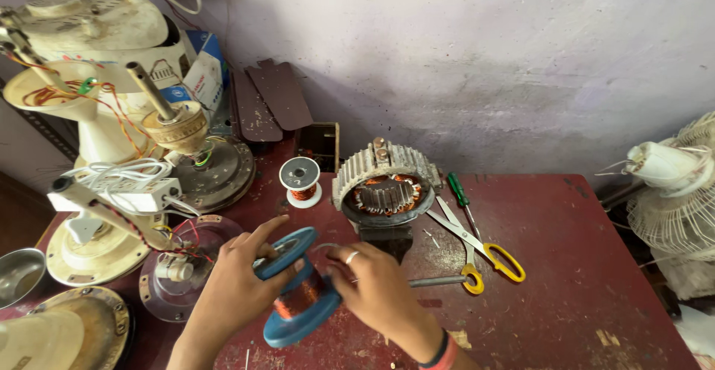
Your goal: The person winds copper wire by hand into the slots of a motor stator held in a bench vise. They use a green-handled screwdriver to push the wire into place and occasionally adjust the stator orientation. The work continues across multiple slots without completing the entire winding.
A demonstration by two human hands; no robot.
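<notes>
My left hand [231, 284] grips the upper flange of a blue spool [298, 288] wound with copper wire, held tilted above the red table [566, 266]. My right hand [376, 288] pinches the copper winding at the spool's middle; a ring is on one finger. Just beyond the hands a ribbed grey motor stator [386, 184] with copper coils sits in a small vise. A smaller white spool [300, 180] of copper wire stands to the stator's left.
Yellow-handled scissors [480, 247] and a green screwdriver [458, 191] lie right of the stator. Dismantled fan motors and wiring [126, 184] crowd the left side. A white fan with a wire guard [678, 191] stands at the right edge. A purple wall rises behind.
</notes>
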